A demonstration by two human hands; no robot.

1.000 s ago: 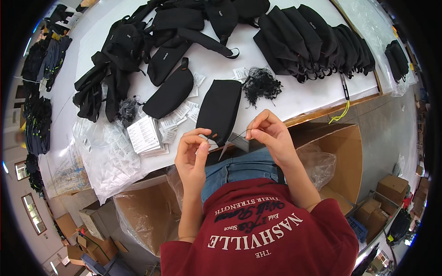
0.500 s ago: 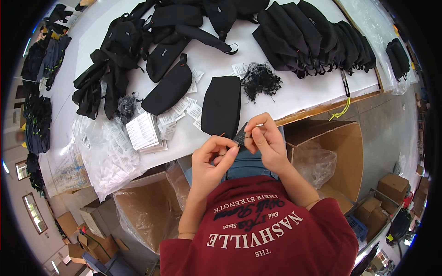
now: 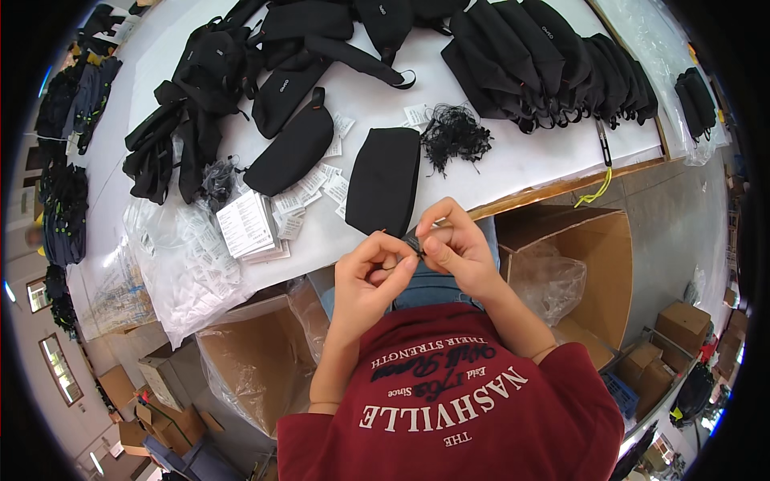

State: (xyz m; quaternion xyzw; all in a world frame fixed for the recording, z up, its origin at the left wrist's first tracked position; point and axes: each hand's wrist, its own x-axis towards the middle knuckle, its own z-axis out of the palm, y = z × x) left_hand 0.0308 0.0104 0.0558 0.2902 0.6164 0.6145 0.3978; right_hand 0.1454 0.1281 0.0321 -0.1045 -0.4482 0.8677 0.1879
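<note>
Above the blue denim trousers [image 3: 437,293], the left hand [image 3: 370,274] and right hand [image 3: 463,250] tightly pinch a thin dark cord [image 3: 420,254] between them. Just beyond, a matte black rectangular pouch [image 3: 385,178] lies on the smooth white bench [image 3: 513,159], before a wiry thread tangle [image 3: 455,138] and plump fabric pouches [image 3: 533,60].

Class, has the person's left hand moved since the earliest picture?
Yes: the left hand has moved rightward, farther from the stack of white papers on the table.
</note>
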